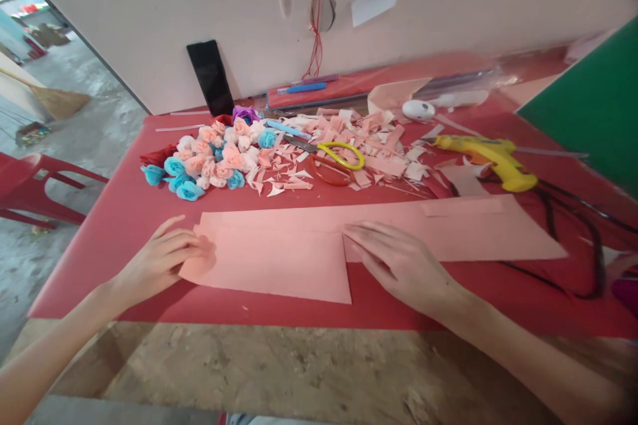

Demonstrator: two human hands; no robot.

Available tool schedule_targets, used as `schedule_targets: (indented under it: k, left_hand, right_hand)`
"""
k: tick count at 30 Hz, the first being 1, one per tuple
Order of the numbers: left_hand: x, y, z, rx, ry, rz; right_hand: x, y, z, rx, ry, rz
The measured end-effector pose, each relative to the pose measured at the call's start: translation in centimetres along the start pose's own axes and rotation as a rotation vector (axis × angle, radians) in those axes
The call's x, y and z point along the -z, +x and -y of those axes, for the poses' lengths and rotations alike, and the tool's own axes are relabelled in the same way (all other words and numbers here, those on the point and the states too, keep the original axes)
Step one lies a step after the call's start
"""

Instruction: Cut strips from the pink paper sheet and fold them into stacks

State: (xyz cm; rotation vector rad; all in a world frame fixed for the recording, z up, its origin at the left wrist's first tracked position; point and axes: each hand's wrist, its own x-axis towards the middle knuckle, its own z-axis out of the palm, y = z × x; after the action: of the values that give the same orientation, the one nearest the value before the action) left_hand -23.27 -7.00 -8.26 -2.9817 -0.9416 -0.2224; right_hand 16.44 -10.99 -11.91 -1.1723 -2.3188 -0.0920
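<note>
- The smooth, pale pink, four-sided paper sheet (279,265) lies at the centre-left of the frame, between the two hands, its long axis running left to right and dipping slightly towards the lower right.
- Behind it, a longer pale pink paper strip (523,236) stretches from the centre-left to the right of the frame; the shorter sheet overlaps its left part. I cannot tell whether the two are separate or one folded piece.
- The left hand (154,259) is at the sheet's left end, so the sheet lies to the right of its fingers. These are bent and loosely spread at the paper's edge; the thumb is hidden, so I cannot tell whether they pinch it.
- The right hand (399,262) is at the opposite end, its fingers extended and close together, tips by the sheet's upper right corner. The sheet lies to their left; I cannot tell whether they grip or merely rest.
- Neither hand is clearly nearer to the sheet; for that upper right corner, it is the right.
- Above the paper, near the centre of the frame, are scissors with yellow and orange handles (343,154) among pink paper scraps (383,163); a yellow glue gun (491,156) lies at the right.
</note>
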Motion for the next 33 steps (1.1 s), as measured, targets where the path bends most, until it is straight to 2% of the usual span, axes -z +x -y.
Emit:
schedule_targets:
  k: [3, 6, 9, 12, 18, 23, 29, 31, 33]
  left_hand:
    - [-0.1, 0.0, -0.2, 0.014, 0.012, 0.004]
    - [-0.3, 0.0, -0.1, 0.031, 0.025, -0.012]
    - [-0.4, -0.1, 0.1, 0.041, 0.020, -0.006]
    - [-0.3, -0.3, 0.6, 0.036, 0.008, 0.035]
    - [0.0, -0.2, 1.3, -0.022, -0.042, 0.061]
    - [-0.1, -0.1, 1.5, -0.012, -0.057, 0.088]
    - [1.3, 0.6, 2.2, -0.068, -0.021, 0.209]
    - [2.3, 1.6, 1.5, -0.118, 0.015, 0.158]
    - [3.1, 3.3, -0.4, -0.150, 0.029, 0.063]
  right_hand:
    - [0.5, 0.1, 0.6, 0.000, 0.030, -0.029]
    - [0.9, 0.3, 0.7, 0.107, 0.032, -0.038]
    - [0.8, 0.5, 0.7, 0.220, 0.055, 0.015]
    - [0.5, 0.5, 0.7, 0.269, 0.074, 0.059]
    - [0.8, 0.6, 0.6, 0.254, 0.087, 0.018]
    - [1.0, 0.5, 0.5, 0.220, 0.084, -0.008]
    - [1.0, 0.6, 0.5, 0.202, 0.049, -0.022]
    - [1.1, 0.6, 0.5, 0.199, 0.048, -0.009]
    - [1.2, 0.6, 0.5, 0.190, 0.053, 0.013]
